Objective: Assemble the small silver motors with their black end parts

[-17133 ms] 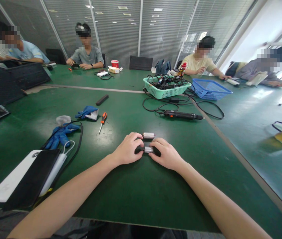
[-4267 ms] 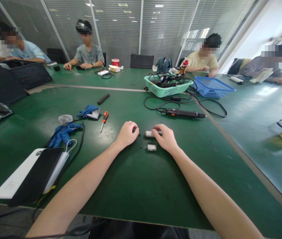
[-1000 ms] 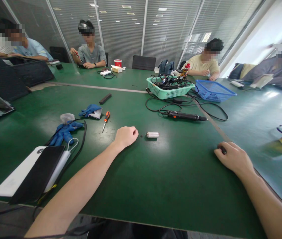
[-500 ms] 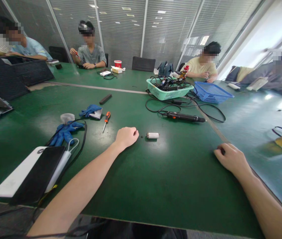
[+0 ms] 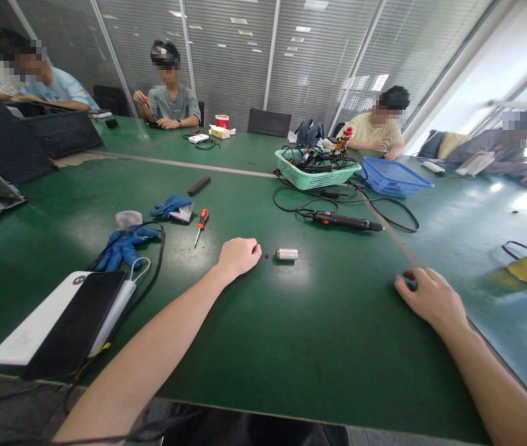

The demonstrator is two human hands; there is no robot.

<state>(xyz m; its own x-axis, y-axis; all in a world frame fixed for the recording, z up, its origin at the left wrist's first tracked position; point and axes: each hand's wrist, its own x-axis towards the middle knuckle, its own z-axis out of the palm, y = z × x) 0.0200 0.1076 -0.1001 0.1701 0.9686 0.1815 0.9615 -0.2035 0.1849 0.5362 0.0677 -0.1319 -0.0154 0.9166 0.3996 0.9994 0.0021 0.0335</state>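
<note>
My left hand (image 5: 240,255) rests on the green table (image 5: 328,347), its fingers curled into a closed fist with nothing visible in it. Just right of it lie a tiny dark piece (image 5: 266,256) and a small silver metal cylinder (image 5: 286,254) on its side, both apart from the hand. Further right, my right hand (image 5: 431,294) leans on the table near the pale seam, loosely curled. A gap shows between its thumb and fingers, and I see nothing held there. Left of my left hand lies an orange-and-black screwdriver (image 5: 201,228).
A corded electric screwdriver (image 5: 347,221) lies before a green basket (image 5: 317,176) of tools and cables and a blue basket (image 5: 396,179). Blue gloves (image 5: 124,248), a dark bar (image 5: 199,186), a black phone (image 5: 80,322) and a white box (image 5: 35,322) are leftward. Other people sit around the table.
My right hand has loosened slightly, its thumb now further from the fingers. My left hand and the silver cylinder stay in place; the view has shifted a little.
</note>
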